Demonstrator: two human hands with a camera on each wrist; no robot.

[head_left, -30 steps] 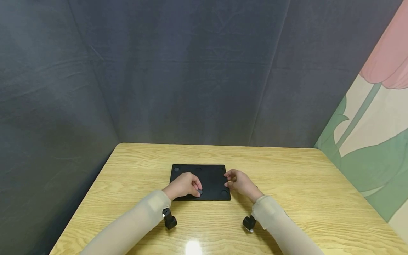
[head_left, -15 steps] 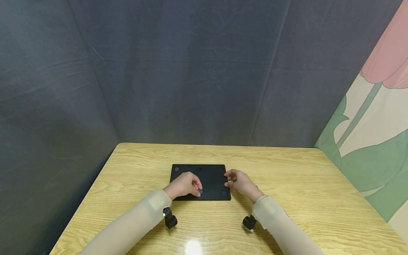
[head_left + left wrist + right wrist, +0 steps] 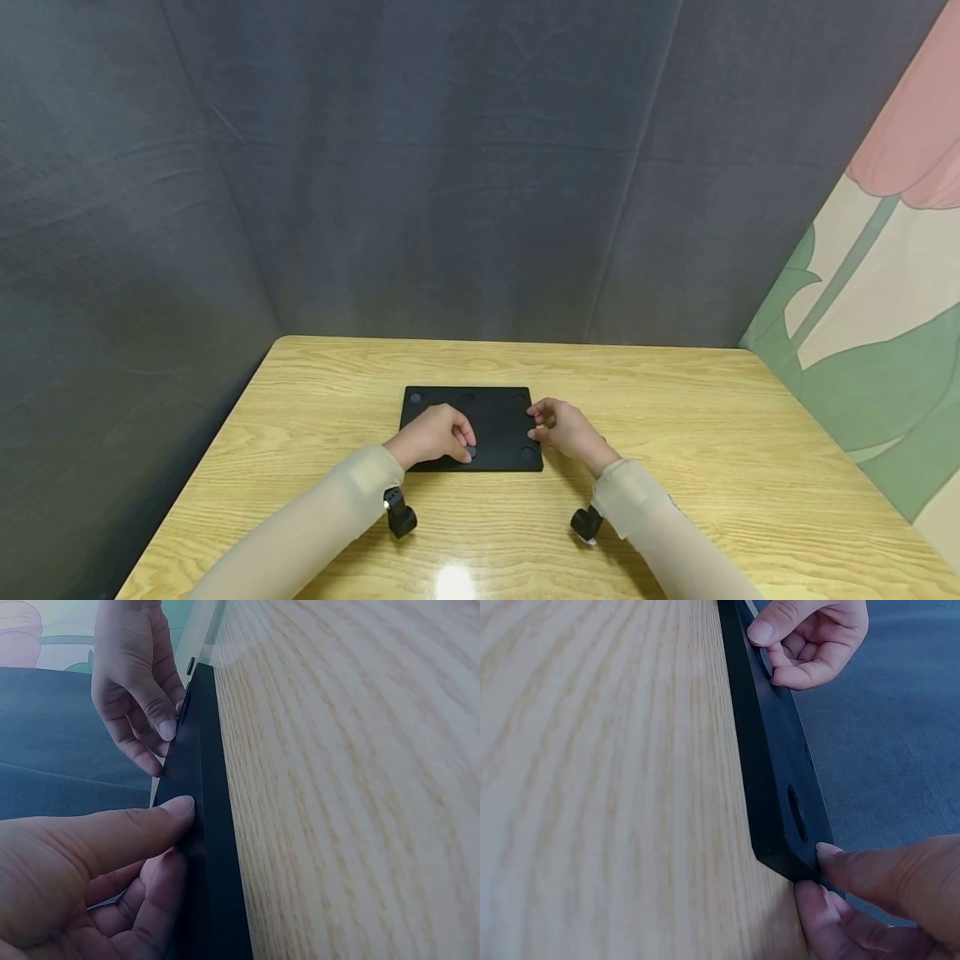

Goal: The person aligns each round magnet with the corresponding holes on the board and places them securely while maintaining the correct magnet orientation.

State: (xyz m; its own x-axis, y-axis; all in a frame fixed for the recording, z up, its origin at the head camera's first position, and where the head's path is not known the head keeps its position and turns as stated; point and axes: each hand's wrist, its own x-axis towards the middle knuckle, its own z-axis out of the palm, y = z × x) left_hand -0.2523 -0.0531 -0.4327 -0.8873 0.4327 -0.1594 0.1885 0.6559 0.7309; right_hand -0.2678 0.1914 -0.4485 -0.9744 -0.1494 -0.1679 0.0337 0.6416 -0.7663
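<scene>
A flat black rectangular board (image 3: 498, 417) with round recesses lies on the table. At its front middle, my left hand (image 3: 441, 433) pinches a small dark disc (image 3: 471, 452) between thumb and fingers, at the board's surface. The right wrist view shows this disc (image 3: 763, 661) tilted against the board. My right hand (image 3: 567, 429) holds the board's right edge; in the right wrist view its thumb (image 3: 855, 862) rests on the top and a finger lies against the side. A greyish disc (image 3: 416, 399) sits in the far left corner. The left hand hides the board's near left part.
The wooden table (image 3: 675, 433) extends around the board on all sides. A dark curtain (image 3: 465, 183) hangs behind and to the left, and a flower-painted wall (image 3: 885, 350) stands at the right. Wrist cameras (image 3: 401, 521) hang below both forearms.
</scene>
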